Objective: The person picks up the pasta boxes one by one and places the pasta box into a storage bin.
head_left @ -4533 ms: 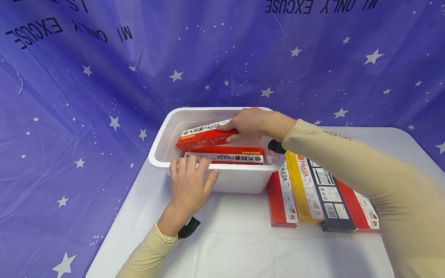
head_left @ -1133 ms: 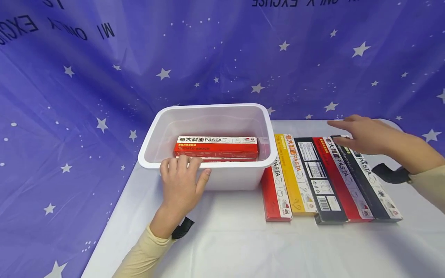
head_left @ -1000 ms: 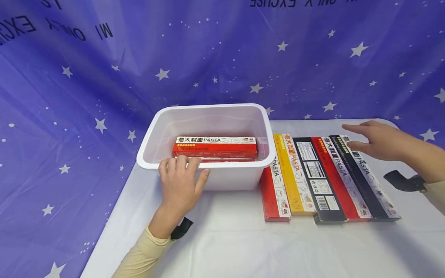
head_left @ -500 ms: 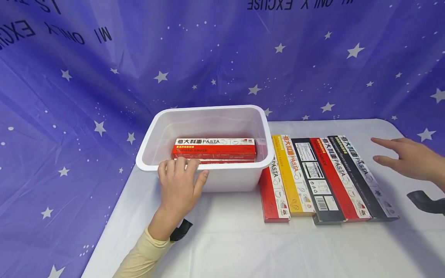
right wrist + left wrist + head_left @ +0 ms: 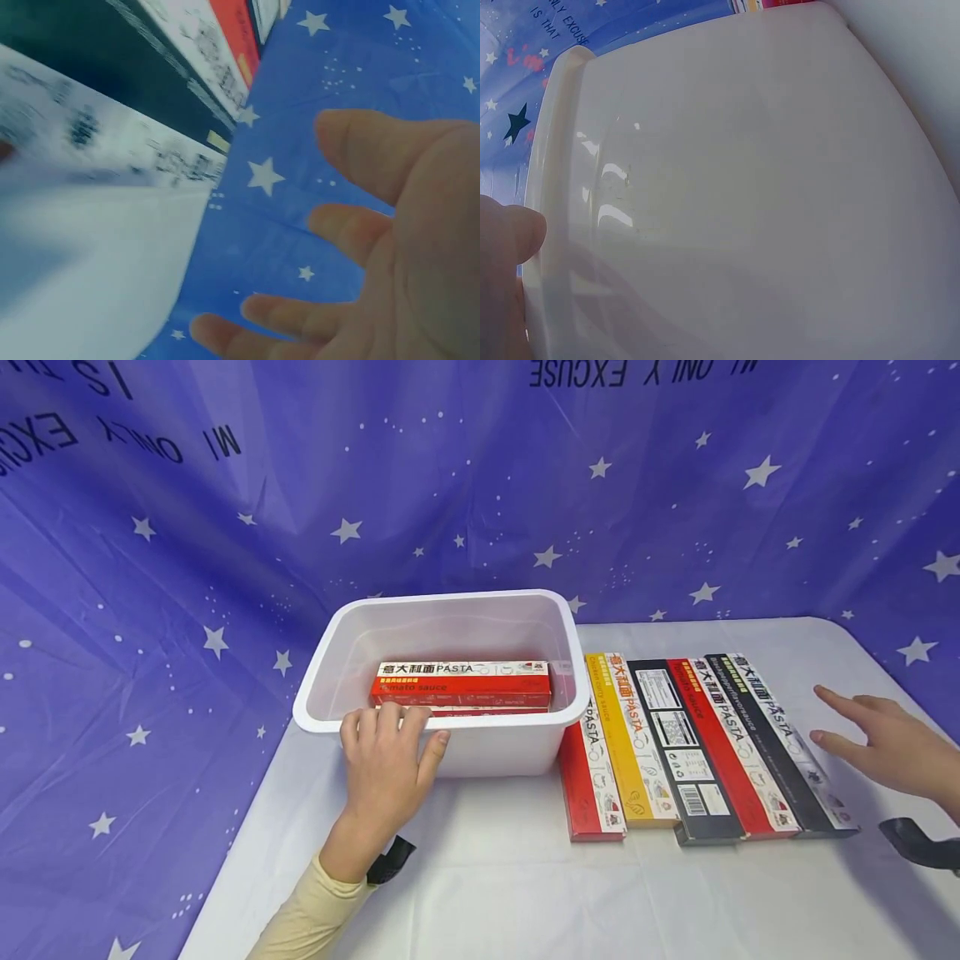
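Observation:
In the head view my left hand (image 5: 386, 768) grips the near rim of a white plastic bin (image 5: 495, 752), fingers hooked over the edge and thumb on the outer side. Inside the bin lies a red-and-white tomato sauce pasta box (image 5: 461, 685), with part of another red one showing below it. My right hand (image 5: 892, 743) hovers at the right with its fingers spread and nothing in them. Closest to it is a black pasta box (image 5: 780, 743), rightmost in a row. The right wrist view also shows this hand (image 5: 397, 232) with its fingers apart.
Left of the black box lie a red pasta box (image 5: 720, 747), a black one turned label-side up (image 5: 686, 752), a yellow one (image 5: 626, 739) and a red one (image 5: 592, 785) against the bin. All rest on a white-covered table (image 5: 525, 893). A blue star-printed curtain (image 5: 480, 485) hangs behind.
The right hand earlier held a tomato sauce box inside the bin; that box now lies there. The hand has since moved right, past the row, and slightly nearer. The left hand stays on the rim.

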The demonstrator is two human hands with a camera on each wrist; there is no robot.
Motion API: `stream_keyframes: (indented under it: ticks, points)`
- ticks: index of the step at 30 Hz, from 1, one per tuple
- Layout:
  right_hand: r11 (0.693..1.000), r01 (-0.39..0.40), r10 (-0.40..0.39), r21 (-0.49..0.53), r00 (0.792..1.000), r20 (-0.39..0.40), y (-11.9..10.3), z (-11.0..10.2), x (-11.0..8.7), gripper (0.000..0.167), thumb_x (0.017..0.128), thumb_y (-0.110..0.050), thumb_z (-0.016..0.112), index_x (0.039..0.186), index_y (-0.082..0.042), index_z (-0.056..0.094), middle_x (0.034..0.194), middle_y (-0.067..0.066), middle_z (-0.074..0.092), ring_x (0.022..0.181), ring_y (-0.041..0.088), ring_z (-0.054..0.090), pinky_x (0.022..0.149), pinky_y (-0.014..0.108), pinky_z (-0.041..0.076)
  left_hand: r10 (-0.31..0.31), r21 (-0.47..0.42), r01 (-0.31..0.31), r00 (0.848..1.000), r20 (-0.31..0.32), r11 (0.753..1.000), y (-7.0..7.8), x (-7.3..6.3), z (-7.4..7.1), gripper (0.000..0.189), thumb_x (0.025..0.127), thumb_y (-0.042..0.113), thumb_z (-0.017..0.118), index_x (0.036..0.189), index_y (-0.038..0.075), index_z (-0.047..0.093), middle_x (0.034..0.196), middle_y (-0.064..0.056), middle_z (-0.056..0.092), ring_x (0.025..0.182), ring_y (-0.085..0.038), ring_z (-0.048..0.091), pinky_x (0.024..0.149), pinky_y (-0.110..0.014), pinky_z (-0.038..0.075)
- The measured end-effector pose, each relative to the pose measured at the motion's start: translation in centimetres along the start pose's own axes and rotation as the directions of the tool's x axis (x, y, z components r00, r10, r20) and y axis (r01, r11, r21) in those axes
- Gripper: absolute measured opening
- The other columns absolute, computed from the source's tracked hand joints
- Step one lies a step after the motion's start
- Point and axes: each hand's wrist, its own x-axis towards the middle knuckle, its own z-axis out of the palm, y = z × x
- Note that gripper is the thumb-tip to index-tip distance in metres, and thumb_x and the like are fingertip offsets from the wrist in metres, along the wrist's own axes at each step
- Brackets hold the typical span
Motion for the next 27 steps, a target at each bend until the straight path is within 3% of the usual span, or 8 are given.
stream_keyframes:
  ticks: [8,17,23,27]
  points:
    - [0.988,-0.113,0.106,0.102,0.992,0.073,-0.4,3.3,-1.2,0.082,0.106,-0.052,0.038,0.16,-0.005,-0.001,0.143,0.057,0.008,0.123,0.08,0.024,0.089,0.087,0.03,0.006,0.006,-0.006,1.0,-0.001,1.0,0.0,-0.1,0.0,0.036,0.097,0.043,0.052,0.098,0.009,0.062,0.088,-0.016,0.055,0.082,-0.038,0.048,0.09,-0.056,0.034]
    - [0.984,-0.11,0.094,0.142,0.989,0.113,-1.3,6.4,-1.8,0.08,0.105,-0.053,0.034,0.158,0.0,0.008,0.143,0.058,0.003,0.117,0.085,0.025,0.084,0.088,0.033,0.017,0.009,-0.017,1.0,-0.021,1.0,-0.1,-0.1,0.0,0.036,0.095,0.043,0.055,0.099,0.008,0.062,0.087,-0.016,0.055,0.081,-0.037,0.048,0.089,-0.055,0.035]
    - [0.978,-0.132,0.101,0.161,0.977,0.187,-1.3,7.3,-1.7,0.084,0.104,-0.059,0.032,0.158,0.0,0.007,0.146,0.055,0.0,0.121,0.083,0.022,0.086,0.088,0.033,0.008,0.006,-0.008,1.0,-0.013,1.0,0.0,-0.1,0.0,0.035,0.096,0.043,0.054,0.099,0.009,0.062,0.088,-0.016,0.055,0.082,-0.037,0.048,0.09,-0.056,0.034]
    - [0.978,-0.137,0.107,0.154,0.977,0.186,-1.0,7.4,-1.8,0.084,0.104,-0.06,0.031,0.158,-0.001,0.008,0.147,0.055,0.001,0.12,0.084,0.022,0.085,0.087,0.034,0.009,-0.002,-0.009,1.0,-0.022,1.0,0.0,-0.1,0.1,0.034,0.095,0.042,0.057,0.098,0.008,0.062,0.088,-0.016,0.056,0.083,-0.038,0.048,0.09,-0.055,0.034]
